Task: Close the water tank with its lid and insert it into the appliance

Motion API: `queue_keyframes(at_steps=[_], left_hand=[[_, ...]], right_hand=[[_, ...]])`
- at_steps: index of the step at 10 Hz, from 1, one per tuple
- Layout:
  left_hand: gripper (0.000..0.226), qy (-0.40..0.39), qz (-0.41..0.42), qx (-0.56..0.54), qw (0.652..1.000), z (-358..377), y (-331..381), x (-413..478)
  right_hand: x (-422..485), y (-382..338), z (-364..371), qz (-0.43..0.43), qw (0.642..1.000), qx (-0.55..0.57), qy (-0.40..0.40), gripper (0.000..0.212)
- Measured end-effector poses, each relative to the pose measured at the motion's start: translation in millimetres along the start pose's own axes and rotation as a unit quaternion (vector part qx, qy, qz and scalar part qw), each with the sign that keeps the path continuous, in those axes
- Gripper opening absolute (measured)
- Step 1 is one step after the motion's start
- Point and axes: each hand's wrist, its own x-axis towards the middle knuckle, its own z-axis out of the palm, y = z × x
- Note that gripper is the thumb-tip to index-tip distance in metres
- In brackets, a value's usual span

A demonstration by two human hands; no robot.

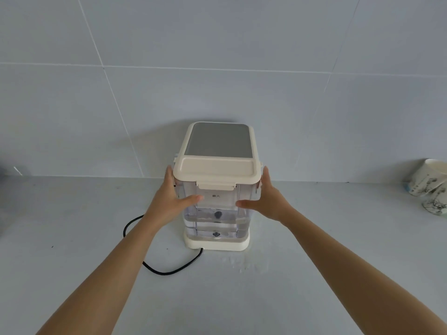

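Note:
A clear water tank (216, 220) holding some water stands upright on the cream base of the appliance (219, 139), against its near side. The tank's cream lid (217, 169) sits flat on top, with its front latch down. My left hand (173, 200) presses on the tank's left side, thumb across the front. My right hand (262, 200) presses on the right side, thumb across the front. Both hands grip the tank between them. The appliance's front is hidden behind the tank.
A black power cord (167, 269) loops across the grey counter (96, 238) left of the base. Patterned paper cups (428, 184) lie at the far right by the tiled wall (217, 56). Water drops speckle the counter near the base.

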Motion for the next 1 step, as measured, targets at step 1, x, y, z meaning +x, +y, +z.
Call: queue_keyframes(at_steps=[1], left_hand=[[0.109, 0.062, 0.015, 0.047, 0.997, -5.3, 26.9, -11.1]], right_hand=[[-10.7, -12.3, -16.2, -0.008, 0.999, -0.028, 0.014, 0.12]])
